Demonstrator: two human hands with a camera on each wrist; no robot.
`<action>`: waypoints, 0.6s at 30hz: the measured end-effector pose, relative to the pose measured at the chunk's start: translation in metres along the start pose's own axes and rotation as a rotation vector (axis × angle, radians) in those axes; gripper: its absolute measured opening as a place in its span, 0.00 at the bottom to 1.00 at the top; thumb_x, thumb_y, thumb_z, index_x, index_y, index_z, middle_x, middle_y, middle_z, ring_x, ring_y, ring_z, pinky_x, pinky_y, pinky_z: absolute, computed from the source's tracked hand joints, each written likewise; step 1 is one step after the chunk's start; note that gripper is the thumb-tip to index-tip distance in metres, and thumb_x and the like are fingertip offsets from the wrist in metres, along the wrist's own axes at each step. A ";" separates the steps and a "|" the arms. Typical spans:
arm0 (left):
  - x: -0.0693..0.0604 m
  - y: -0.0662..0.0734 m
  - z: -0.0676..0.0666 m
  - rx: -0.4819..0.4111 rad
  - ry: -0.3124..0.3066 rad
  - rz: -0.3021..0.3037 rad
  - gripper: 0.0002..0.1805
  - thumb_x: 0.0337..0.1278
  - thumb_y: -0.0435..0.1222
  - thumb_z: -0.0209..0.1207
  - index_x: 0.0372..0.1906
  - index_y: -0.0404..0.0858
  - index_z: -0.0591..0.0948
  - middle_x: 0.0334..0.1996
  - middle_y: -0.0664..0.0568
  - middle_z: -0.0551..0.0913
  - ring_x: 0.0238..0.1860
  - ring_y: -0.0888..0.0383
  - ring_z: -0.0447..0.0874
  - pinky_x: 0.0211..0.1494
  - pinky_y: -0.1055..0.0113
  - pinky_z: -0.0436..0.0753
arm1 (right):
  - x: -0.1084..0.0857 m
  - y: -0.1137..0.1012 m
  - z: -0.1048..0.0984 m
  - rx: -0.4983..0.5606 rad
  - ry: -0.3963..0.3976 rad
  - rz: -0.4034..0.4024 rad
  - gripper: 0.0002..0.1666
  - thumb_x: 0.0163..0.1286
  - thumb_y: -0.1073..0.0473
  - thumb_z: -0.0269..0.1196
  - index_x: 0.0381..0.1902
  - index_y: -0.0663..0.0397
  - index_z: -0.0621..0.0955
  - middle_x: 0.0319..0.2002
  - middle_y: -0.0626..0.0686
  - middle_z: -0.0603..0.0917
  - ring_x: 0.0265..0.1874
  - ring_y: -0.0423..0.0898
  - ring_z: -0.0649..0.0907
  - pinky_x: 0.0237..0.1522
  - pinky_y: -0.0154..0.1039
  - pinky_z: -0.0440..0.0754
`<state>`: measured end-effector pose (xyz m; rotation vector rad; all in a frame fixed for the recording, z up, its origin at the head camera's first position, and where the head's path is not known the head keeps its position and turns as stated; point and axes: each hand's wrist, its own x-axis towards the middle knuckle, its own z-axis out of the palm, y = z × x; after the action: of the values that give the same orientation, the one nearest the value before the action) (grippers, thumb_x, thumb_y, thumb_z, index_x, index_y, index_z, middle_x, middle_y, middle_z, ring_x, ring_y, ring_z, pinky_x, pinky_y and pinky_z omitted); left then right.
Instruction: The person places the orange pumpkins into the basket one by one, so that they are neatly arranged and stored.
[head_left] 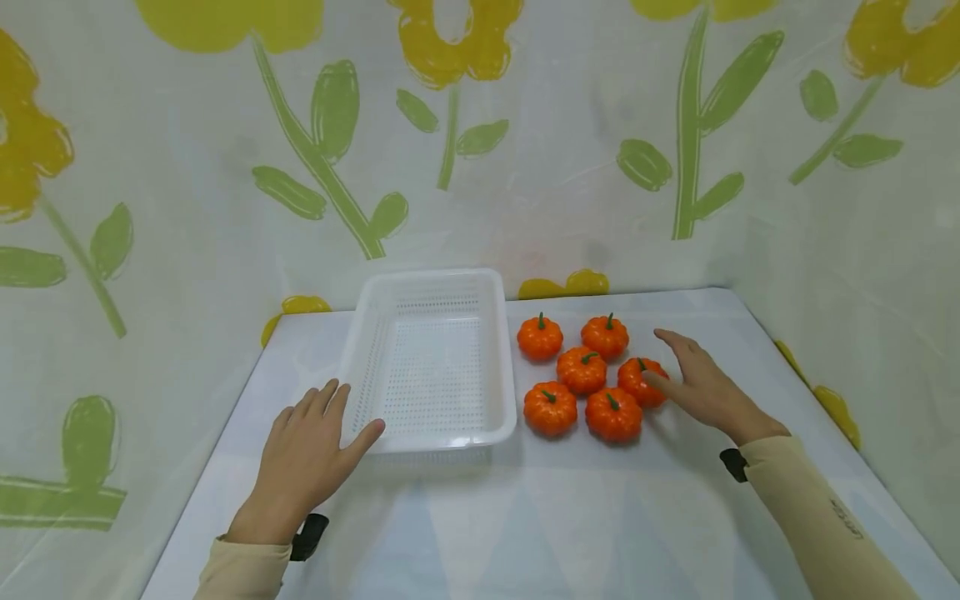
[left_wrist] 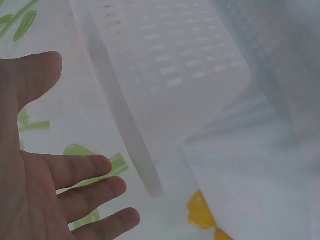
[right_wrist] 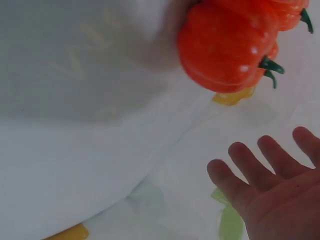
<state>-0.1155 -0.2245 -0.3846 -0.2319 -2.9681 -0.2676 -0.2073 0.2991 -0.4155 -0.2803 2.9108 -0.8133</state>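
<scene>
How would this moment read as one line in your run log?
left hand: open, beside white basket | right hand: open, near orange pumpkins | pumpkins: six, right of basket, on table

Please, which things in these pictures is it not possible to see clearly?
Head view: part of the rightmost pumpkin, hidden by the right hand.
Head view: the lettering on the right sleeve, too small to read.
Left wrist view: the rest of the basket, cut off by the top edge.
Right wrist view: part of the right hand, cut off by the edges.
</scene>
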 end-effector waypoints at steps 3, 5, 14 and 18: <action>-0.006 -0.003 0.002 -0.003 -0.008 -0.006 0.48 0.69 0.66 0.48 0.70 0.27 0.69 0.69 0.31 0.69 0.69 0.30 0.65 0.65 0.34 0.67 | 0.002 0.009 0.005 -0.002 -0.038 0.016 0.54 0.73 0.35 0.60 0.79 0.63 0.52 0.75 0.73 0.54 0.72 0.73 0.56 0.67 0.75 0.57; -0.008 -0.004 0.003 -0.003 -0.017 -0.010 0.49 0.69 0.67 0.48 0.70 0.26 0.69 0.69 0.31 0.69 0.69 0.30 0.65 0.66 0.34 0.67 | 0.003 0.014 0.009 -0.005 -0.054 0.028 0.55 0.72 0.34 0.60 0.78 0.65 0.54 0.75 0.73 0.55 0.72 0.73 0.57 0.66 0.75 0.57; -0.012 -0.009 0.005 -0.022 -0.047 -0.015 0.52 0.65 0.69 0.50 0.71 0.25 0.67 0.71 0.32 0.67 0.69 0.33 0.65 0.67 0.35 0.67 | 0.005 0.024 0.017 0.018 -0.092 -0.027 0.50 0.72 0.38 0.62 0.75 0.68 0.60 0.72 0.73 0.63 0.70 0.72 0.63 0.68 0.72 0.60; -0.012 -0.011 0.005 -0.057 -0.065 -0.025 0.54 0.63 0.70 0.51 0.72 0.25 0.66 0.72 0.32 0.65 0.69 0.32 0.65 0.66 0.34 0.67 | 0.007 0.024 0.017 0.025 -0.093 -0.040 0.50 0.71 0.39 0.65 0.74 0.70 0.63 0.69 0.72 0.68 0.63 0.68 0.70 0.63 0.68 0.70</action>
<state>-0.1060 -0.2363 -0.3934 -0.2138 -3.0320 -0.3548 -0.2151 0.3095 -0.4432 -0.3651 2.8153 -0.8191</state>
